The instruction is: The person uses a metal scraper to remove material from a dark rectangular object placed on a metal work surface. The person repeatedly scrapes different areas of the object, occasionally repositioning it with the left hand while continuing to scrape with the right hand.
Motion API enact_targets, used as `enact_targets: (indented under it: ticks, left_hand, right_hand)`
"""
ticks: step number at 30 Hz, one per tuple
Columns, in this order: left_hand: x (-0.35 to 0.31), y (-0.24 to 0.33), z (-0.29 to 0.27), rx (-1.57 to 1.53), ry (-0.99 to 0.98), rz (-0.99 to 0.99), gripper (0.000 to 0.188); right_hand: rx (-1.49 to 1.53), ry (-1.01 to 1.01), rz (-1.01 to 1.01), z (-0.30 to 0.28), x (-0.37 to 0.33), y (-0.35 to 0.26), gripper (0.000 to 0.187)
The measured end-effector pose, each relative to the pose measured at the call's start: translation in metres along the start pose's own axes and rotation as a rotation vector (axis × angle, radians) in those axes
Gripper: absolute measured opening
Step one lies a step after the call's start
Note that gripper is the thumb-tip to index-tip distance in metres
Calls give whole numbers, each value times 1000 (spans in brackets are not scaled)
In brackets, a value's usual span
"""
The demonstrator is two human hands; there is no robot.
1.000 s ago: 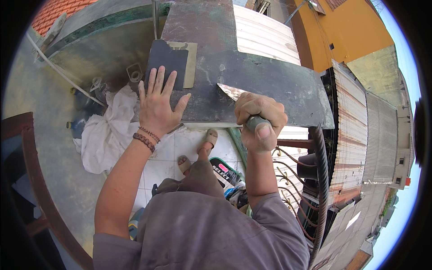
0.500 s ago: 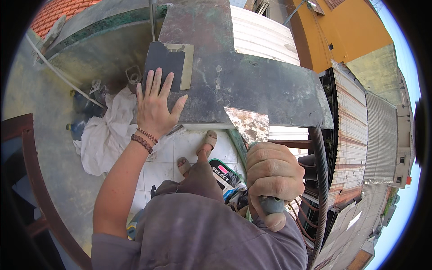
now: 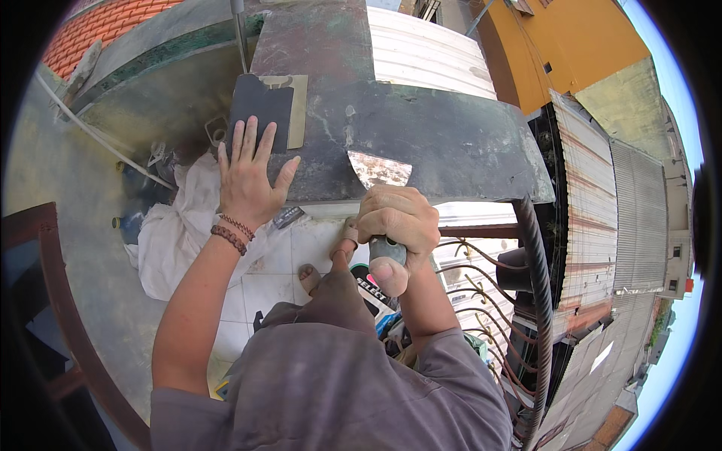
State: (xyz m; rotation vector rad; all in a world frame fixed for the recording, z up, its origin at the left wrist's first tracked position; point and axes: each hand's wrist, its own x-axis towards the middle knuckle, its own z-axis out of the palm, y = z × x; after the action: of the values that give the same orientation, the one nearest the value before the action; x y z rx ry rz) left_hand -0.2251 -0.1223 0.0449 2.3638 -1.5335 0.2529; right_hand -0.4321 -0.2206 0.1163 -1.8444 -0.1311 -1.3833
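My right hand (image 3: 398, 229) is wrapped round the dark handle of a putty knife, its wide, worn metal blade (image 3: 380, 169) pointing forward over the dark concrete ledge (image 3: 459, 143). Whether the blade touches the ledge I cannot tell. My left hand (image 3: 252, 169) lies flat with fingers spread, its fingertips on a dark sheet of sandpaper (image 3: 259, 105) near the ledge's left side. Part of a beige sheet (image 3: 298, 113) shows from under the dark one, along its right edge.
A white cloth (image 3: 177, 233) is heaped below the ledge on the left, beside a plastic bottle (image 3: 131, 225). Right of me stands a dark twisted metal railing (image 3: 535, 278). A metal pole (image 3: 241, 37) rises behind the sandpaper. Bags (image 3: 383, 304) lie on the white-tiled floor (image 3: 263, 293).
My right hand has brought the putty knife leftward and forward, so its blade is now over the ledge. The left hand stays spread on the sandpaper; the whole view has shifted slightly.
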Motion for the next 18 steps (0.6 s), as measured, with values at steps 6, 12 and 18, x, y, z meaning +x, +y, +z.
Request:
enact_targets:
  ticks: [6,12,18]
  left_hand:
    - [-3,-3,-2,4,2,-2,71]
    - [4,-5,-3,-2,11,-17,70]
    - [3,1,-2,-22,-16,3,69]
  right_hand:
    - [162,-35,-64,6,-4,-39,43]
    - [153,-37,-41,-2,12,-32,42]
    - [-245,-98,-45,-8,13,56,57]
